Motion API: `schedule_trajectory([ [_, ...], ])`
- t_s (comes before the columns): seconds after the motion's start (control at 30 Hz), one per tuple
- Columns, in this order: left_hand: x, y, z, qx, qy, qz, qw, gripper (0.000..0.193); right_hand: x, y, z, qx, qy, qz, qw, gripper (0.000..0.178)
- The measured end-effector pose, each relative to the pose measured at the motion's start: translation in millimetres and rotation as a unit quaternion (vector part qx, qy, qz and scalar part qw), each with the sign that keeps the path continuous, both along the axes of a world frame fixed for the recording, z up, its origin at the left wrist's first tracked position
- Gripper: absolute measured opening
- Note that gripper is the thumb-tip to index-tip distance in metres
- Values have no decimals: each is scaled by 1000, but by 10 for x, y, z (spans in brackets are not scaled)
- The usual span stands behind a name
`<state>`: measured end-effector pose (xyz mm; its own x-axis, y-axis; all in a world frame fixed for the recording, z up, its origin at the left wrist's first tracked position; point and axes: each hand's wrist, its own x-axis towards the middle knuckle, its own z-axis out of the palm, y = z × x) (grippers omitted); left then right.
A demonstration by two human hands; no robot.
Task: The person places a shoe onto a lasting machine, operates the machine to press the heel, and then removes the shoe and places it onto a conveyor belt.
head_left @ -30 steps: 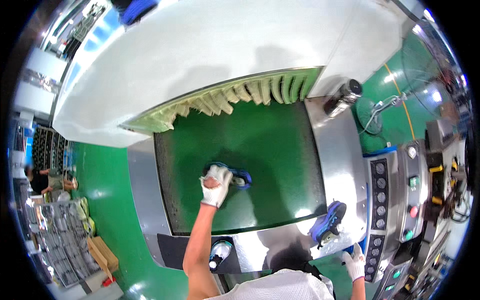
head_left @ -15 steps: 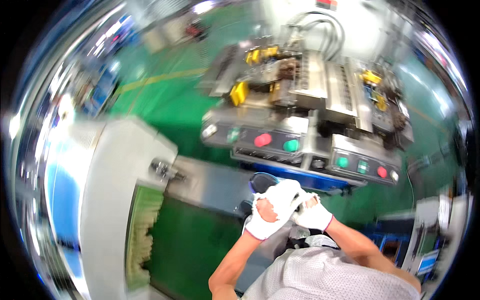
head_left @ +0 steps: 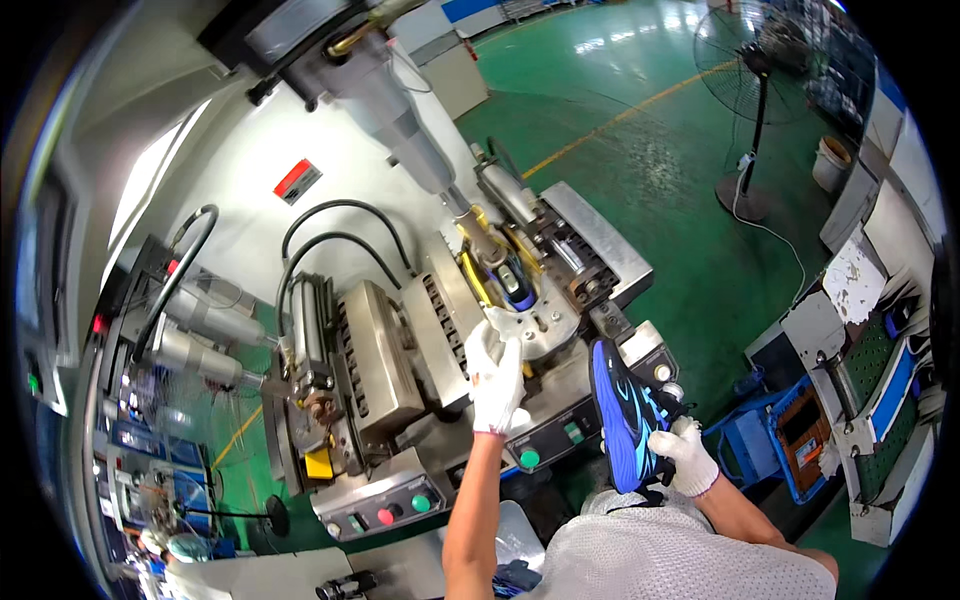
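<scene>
My right hand (head_left: pixel 685 457), in a white knit glove, grips a shoe (head_left: pixel 630 415) by its heel end. This shoe is black with light-blue patterning and a blue-violet sole; it stands roughly toe up, its sole facing left. My left hand (head_left: pixel 495 380), gloved too, is held up by the metal plate (head_left: pixel 536 322) at the front of the pressing machine. Its fingers are apart and hold nothing; whether they touch the plate is unclear. Behind that plate another dark and blue shoe (head_left: pixel 515 285) sits in the machine between yellow pads (head_left: pixel 474 277), beneath a press cylinder (head_left: pixel 415 140).
Control panels with a green button (head_left: pixel 529 458) and a red button (head_left: pixel 386 516) line the machine front. A second station with a yellow block (head_left: pixel 318 463) stands at left. At right are a blue crate (head_left: pixel 750 446), a rack (head_left: pixel 885 395) and a standing fan (head_left: pixel 757 60).
My view has swung toward the machine. My hands, together before, are now apart: the left has reached up to the machine, and the right holds the shoe out to the right.
</scene>
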<state>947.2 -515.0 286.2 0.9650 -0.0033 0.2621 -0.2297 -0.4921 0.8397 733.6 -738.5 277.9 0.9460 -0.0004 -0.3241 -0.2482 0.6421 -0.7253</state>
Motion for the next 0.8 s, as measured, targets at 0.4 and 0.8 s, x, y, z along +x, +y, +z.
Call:
schedule_trajectory([
  [0.4,2526,-264,-1321,229,123,146,955,65,-101,-447,130,14,42,-134,990,65],
  [0.8,760,525,35,-31,105,45,993,59,1247,3,375,-324,-44,-71,942,37],
])
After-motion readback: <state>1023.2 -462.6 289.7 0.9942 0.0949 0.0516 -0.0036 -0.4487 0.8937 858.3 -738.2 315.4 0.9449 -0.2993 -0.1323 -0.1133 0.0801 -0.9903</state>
